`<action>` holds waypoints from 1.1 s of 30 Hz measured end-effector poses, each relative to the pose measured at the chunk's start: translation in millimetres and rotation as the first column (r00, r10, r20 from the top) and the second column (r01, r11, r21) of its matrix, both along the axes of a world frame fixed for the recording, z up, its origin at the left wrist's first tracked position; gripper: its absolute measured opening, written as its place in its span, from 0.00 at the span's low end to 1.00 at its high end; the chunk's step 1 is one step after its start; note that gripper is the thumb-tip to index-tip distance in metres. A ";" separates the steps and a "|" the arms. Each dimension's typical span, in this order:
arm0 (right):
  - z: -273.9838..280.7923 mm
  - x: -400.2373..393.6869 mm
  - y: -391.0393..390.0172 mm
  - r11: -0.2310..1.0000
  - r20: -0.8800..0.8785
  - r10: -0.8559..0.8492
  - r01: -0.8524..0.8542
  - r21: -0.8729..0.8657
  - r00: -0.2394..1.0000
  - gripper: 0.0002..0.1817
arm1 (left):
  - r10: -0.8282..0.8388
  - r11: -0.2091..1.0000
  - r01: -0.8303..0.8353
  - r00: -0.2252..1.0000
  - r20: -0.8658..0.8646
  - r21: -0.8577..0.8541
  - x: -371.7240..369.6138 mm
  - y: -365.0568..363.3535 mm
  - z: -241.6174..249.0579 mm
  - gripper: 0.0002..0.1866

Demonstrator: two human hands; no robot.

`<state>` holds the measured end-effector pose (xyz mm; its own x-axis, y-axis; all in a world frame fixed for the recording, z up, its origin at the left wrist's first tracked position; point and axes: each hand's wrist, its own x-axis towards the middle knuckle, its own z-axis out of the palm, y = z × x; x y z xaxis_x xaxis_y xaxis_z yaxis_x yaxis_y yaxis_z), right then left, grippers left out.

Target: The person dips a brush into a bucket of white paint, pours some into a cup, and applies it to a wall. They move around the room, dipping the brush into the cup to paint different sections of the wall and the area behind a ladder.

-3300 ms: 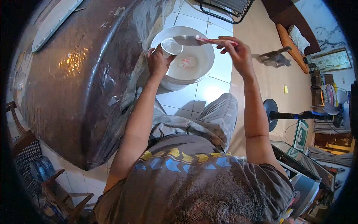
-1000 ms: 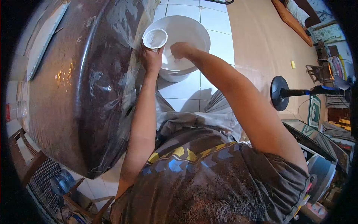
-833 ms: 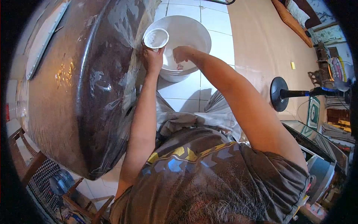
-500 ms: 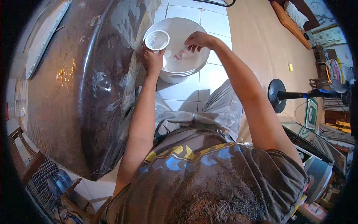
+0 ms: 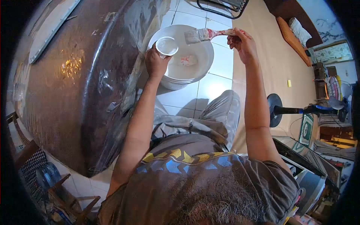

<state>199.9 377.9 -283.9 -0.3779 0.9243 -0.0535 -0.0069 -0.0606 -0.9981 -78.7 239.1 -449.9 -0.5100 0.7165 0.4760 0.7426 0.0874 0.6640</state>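
Observation:
My left hand [image 5: 156, 64] is wrapped round a white plastic cup [image 5: 167, 46], held over the left side of a large white bucket [image 5: 205, 69]. Something whitish lies at the bottom of the cup. In my right hand [image 5: 243, 45] a paintbrush [image 5: 204, 35] is pinched by the end of its red-stained handle, up and to the right of the bucket. Its pale, coated bristles point left over the bucket's rim. Inside the bucket sits whitish stuff, with a pale piece bearing red marks [image 5: 187, 60] in it.
A dark surface wrapped in clear plastic [image 5: 60, 108] stands close on my left. White floor tiles [image 5: 215, 88] surround the bucket, and a tan sheet [image 5: 258, 71] covers the floor to the right. A black stand fan [image 5: 275, 110] lies in view at right. A dark metal frame [image 5: 225, 14] is beyond the bucket.
My right hand has come up out of the bucket and moved right, bringing the paintbrush into view. My left hand still holds the cup over the bucket.

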 end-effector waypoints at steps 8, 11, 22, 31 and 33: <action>-35.9 -51.4 -12.2 0.996 -0.089 0.043 -0.049 -0.074 0.995 0.14 | -0.092 0.995 0.090 0.995 -0.043 -0.040 -4.6 1.5 1.5 0.43; -42.1 -58.7 -17.1 0.996 -0.014 0.016 -0.018 -0.088 1.000 0.14 | -0.104 0.995 0.103 0.994 -0.046 -0.014 -7.2 2.7 -2.9 0.43; -8.5 -23.8 -15.2 0.993 0.116 -0.095 0.087 0.079 0.989 0.16 | -0.065 0.997 0.064 0.998 -0.022 -0.048 -5.9 5.3 -17.6 0.44; 21.1 -6.4 -41.6 0.999 -0.135 0.044 -0.045 0.000 0.990 0.18 | -0.069 0.994 0.061 0.995 -0.078 -0.093 -0.5 -1.9 4.1 0.43; 14.0 -6.4 -46.6 0.998 -0.206 0.043 -0.049 -0.025 0.978 0.18 | -0.067 0.994 0.060 0.994 -0.083 -0.090 -0.7 -1.1 4.3 0.43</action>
